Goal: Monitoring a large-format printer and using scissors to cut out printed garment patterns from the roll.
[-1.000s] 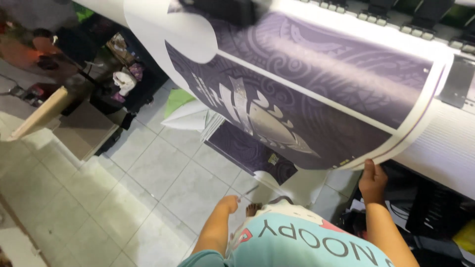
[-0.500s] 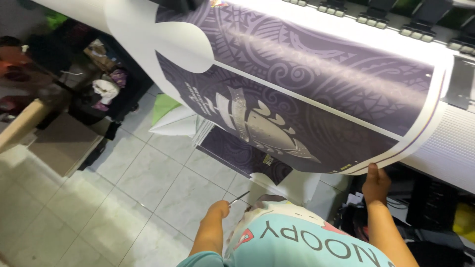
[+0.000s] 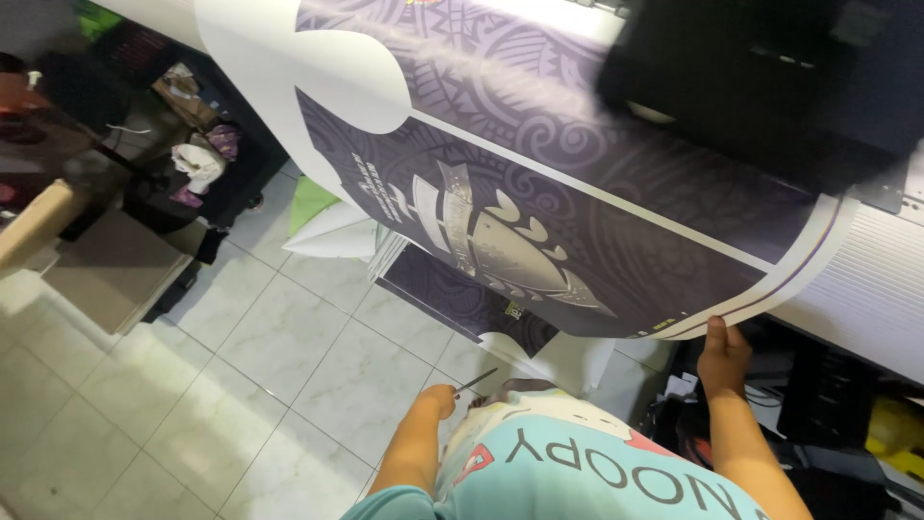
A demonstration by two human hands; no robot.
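White floor tiles (image 3: 289, 356), purple printed sheet (image 3: 539, 193)

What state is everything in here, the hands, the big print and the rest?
Right hand: raised, pinching the lower edge of the printed sheet.
Left hand: low, closed on the scissors.
Scissors: blades look nearly closed, clear of the sheet.
Printed sheet: purple, hanging out of the printer, curled at the bottom.
Printer: sheet fed out.
Prints on floor: lying loose.

White tiled floor (image 3: 289, 356), cardboard tube (image 3: 38, 223), clothes heap (image 3: 197, 164).
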